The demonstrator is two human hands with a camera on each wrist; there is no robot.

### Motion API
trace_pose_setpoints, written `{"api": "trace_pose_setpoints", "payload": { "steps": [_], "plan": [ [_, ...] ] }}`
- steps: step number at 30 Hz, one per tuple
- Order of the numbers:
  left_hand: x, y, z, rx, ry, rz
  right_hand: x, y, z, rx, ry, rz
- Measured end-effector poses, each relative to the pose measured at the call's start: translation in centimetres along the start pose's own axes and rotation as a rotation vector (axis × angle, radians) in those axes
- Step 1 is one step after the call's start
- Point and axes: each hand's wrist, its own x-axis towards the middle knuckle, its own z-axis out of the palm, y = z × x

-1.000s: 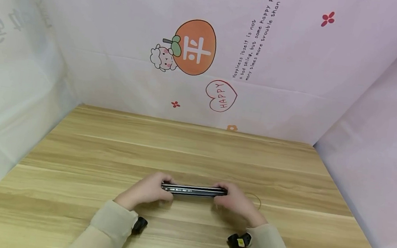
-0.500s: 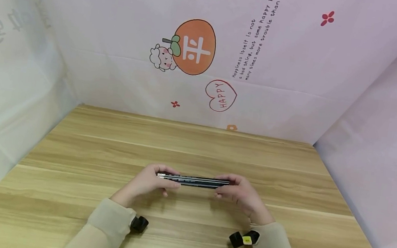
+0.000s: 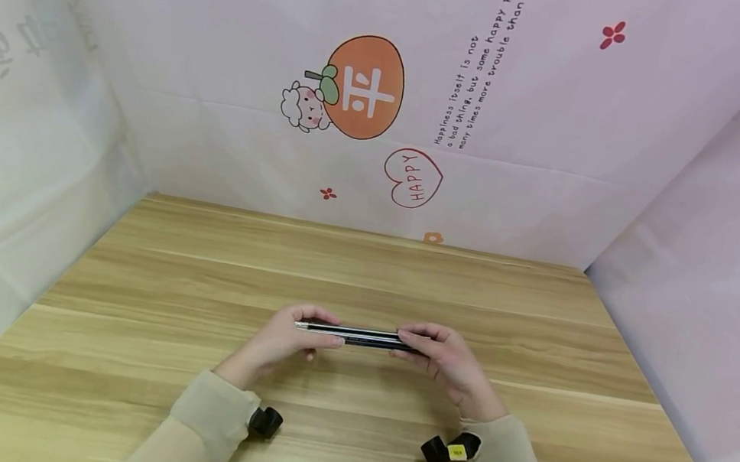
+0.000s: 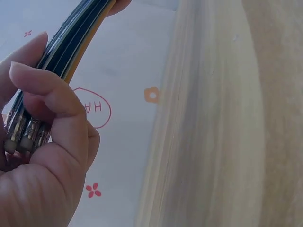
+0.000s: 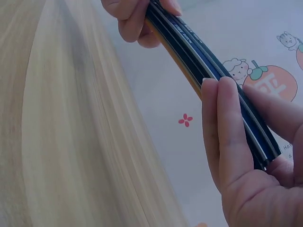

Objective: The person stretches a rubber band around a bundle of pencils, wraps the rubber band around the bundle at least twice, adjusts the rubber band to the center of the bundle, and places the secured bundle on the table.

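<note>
A bundle of several dark pencils (image 3: 367,333) is held level above the table between both hands. One edge of the bundle (image 4: 75,61) shows yellow-orange. The left hand (image 3: 274,344) grips the end with metal ferrules and erasers; in the left wrist view that hand (image 4: 57,146) has its fingers curled round the pencils. Thumb and fingers of the right hand (image 3: 454,365) pinch the other end. In the right wrist view, the right hand (image 5: 258,189) has fingers across the bundle (image 5: 189,47), partly covering it.
The wood-grain table (image 3: 364,276) lies beneath both hands. White printed cloth (image 3: 228,144) rises behind it, with more cloth at both sides. Black devices are strapped to the left wrist (image 3: 265,422) and right wrist (image 3: 450,450).
Both hands and the pencils have shifted away from the body. The right thumb has moved inward along the bundle. A thin yellow ring, seen on the table beside the right hand, no longer shows.
</note>
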Motion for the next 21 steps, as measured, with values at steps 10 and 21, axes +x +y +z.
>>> {"api": "trace_pose_setpoints", "payload": {
  "steps": [10, 21],
  "plan": [
    [0.1, -0.2, 0.4, -0.146, -0.078, 0.028, 0.0, 0.1, 1.2, -0.011, 0.061, -0.021],
    [0.0, 0.0, 0.5, -0.276, -0.079, 0.016, 0.3, 0.6, 2.9, -0.050, 0.197, -0.057]
  ]
}}
